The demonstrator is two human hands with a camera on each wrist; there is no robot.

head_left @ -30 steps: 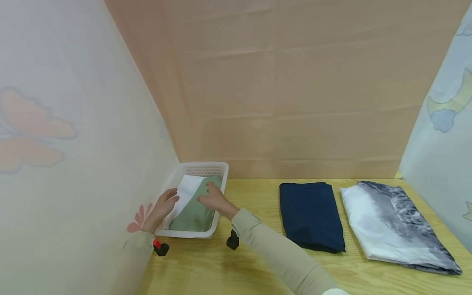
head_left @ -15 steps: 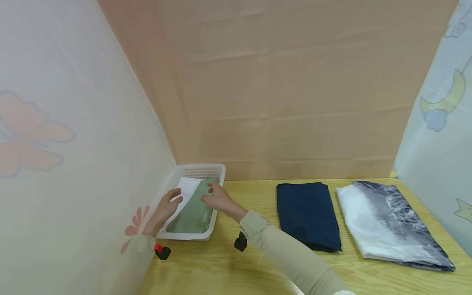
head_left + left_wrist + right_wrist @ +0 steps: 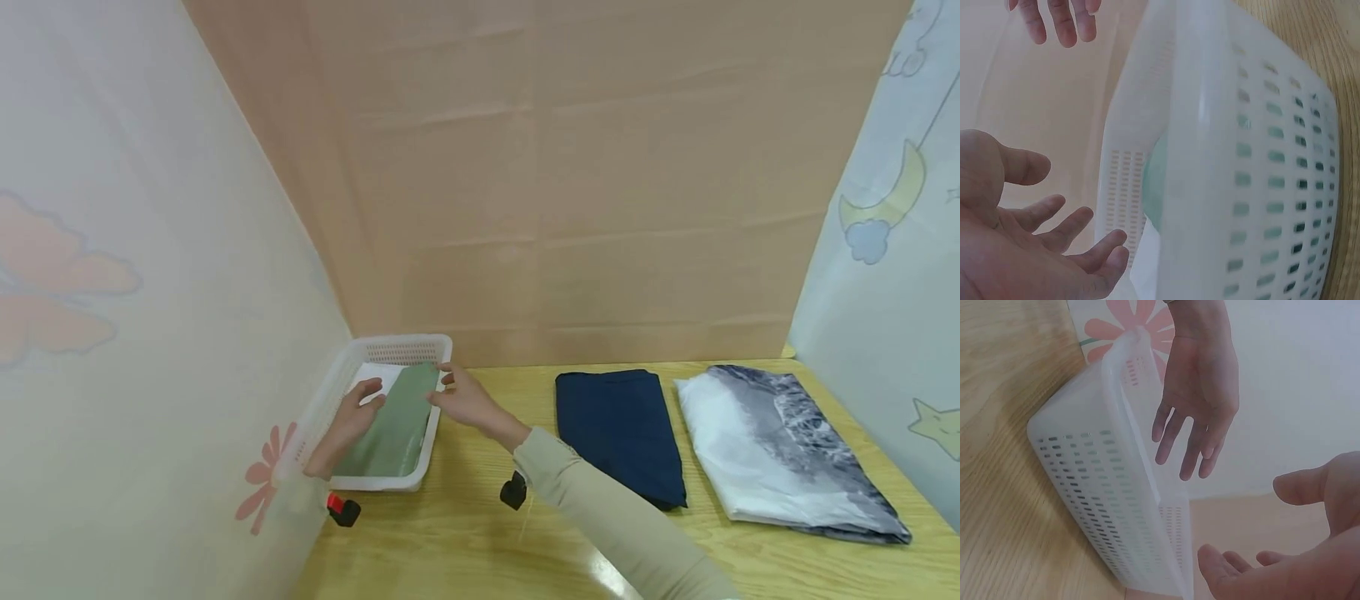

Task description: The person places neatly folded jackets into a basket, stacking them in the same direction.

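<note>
A white perforated plastic basket (image 3: 375, 483) stands against the left wall. In it lies a folded green and white cloth (image 3: 397, 429), its green part to the right and its white part at the back left. My left hand (image 3: 348, 429) hovers over the basket's left side, its fingers relaxed and apart from the cloth. Above the right rim is my right hand (image 3: 472, 404), fingers loosely bent and holding nothing. In the left wrist view, my left palm (image 3: 1022, 256) is clear of the basket wall (image 3: 1204, 156). The right wrist view has both hands above the rim, with a gap between them.
A folded navy cloth (image 3: 618, 437) lies on the wooden table (image 3: 450, 550) right of the basket. Farther right is a folded white and grey patterned cloth (image 3: 783, 454). A tan backdrop (image 3: 525, 208) rises behind; printed walls stand at both sides.
My right hand has moved right, from over the green cloth to the basket's right rim. My left hand has shifted slightly right. The view has turned a little to the right.
</note>
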